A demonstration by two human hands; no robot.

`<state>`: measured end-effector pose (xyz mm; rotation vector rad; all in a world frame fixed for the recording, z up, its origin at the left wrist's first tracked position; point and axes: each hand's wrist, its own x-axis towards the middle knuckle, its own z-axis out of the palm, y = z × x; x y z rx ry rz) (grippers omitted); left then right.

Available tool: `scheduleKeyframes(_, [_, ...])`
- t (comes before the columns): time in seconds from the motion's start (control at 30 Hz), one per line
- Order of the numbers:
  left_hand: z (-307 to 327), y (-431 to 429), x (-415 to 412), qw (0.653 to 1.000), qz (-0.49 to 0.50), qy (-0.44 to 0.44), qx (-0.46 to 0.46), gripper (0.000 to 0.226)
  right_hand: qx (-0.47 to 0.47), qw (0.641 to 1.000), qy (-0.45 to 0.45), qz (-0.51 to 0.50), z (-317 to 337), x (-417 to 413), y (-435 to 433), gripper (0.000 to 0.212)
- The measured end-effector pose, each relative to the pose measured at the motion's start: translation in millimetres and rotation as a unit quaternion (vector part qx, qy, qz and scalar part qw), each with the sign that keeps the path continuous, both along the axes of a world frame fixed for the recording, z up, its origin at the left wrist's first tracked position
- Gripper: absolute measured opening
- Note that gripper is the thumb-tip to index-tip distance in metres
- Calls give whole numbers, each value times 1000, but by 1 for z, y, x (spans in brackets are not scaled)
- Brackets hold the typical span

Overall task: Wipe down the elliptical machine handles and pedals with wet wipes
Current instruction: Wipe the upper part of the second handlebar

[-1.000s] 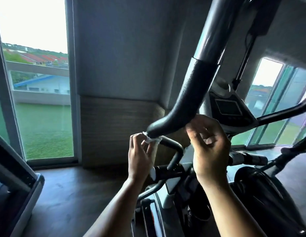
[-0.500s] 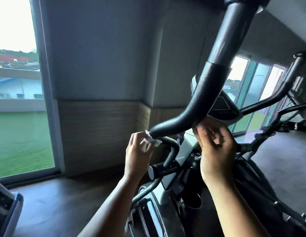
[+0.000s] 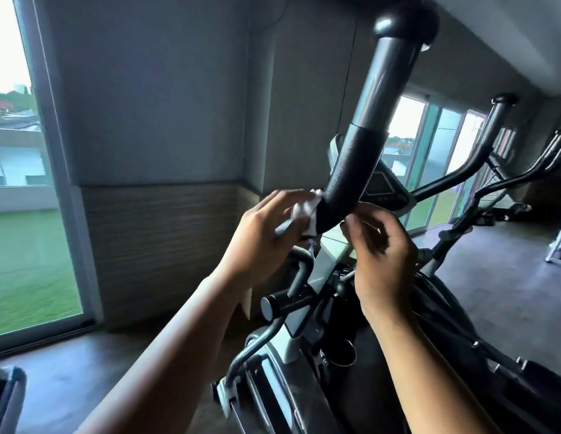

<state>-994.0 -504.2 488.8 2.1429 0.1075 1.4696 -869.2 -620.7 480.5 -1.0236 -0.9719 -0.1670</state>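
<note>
White wet wipe sat at the low end of the black handle, touching it. The left hand held the wipe with its fingers bent round it. The right hand was just under the handle, fingers curled. I could not tell if it held anything. The machine's screen showed behind the handle.

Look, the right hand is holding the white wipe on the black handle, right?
No. The left hand is holding the white wipe on the black handle, as the head view shows; the right hand sits beside the handle.
</note>
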Motion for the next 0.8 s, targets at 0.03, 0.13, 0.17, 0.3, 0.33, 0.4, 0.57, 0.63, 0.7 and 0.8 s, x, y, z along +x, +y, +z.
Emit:
scheduleKeyframes(0.03, [8, -6, 0, 1000, -24, 3, -18, 32, 1, 1000, -12, -9, 3, -1, -4, 17])
scheduleKeyframes(0.13, [20, -16, -1, 999, -35, -1, -39, 33, 14, 998, -56, -32, 13, -3, -13, 22])
scheduleKeyframes(0.17, [17, -16, -3, 999, -15, -1, -29, 33, 19, 997, -68, -33, 15, -3, -16, 24])
scheduleKeyframes(0.3, [-13, -6, -9, 994, 109, -7, 17, 36, 19, 996, -77, -37, 24, -6, -19, 32])
scheduleKeyframes(0.33, [-18, -5, -9, 993, 119, -12, 11, 36, 20, 996, -80, -46, 26, -7, -19, 32])
scheduleKeyframes(0.4, [-17, -5, -8, 993, 113, -23, -1, 34, 16, 994, -85, -66, 29, -9, -18, 33])
scheduleKeyframes(0.57, [27, -26, 3, 996, 18, -67, -64, 26, -11, 984, -95, -152, 35, -16, -21, 36])
scheduleKeyframes(0.63, [51, -32, 9, 988, -61, -88, -112, 23, -22, 982, -85, -167, 35, -20, -21, 37])
scheduleKeyframes(0.7, [70, -29, 14, 984, -96, -95, -118, 19, -25, 984, -57, -170, 35, -26, -18, 35])
scheduleKeyframes(0.8, [74, -15, 8, 988, -120, -71, -60, 17, -3, 984, -15, -176, 36, -38, -12, 34])
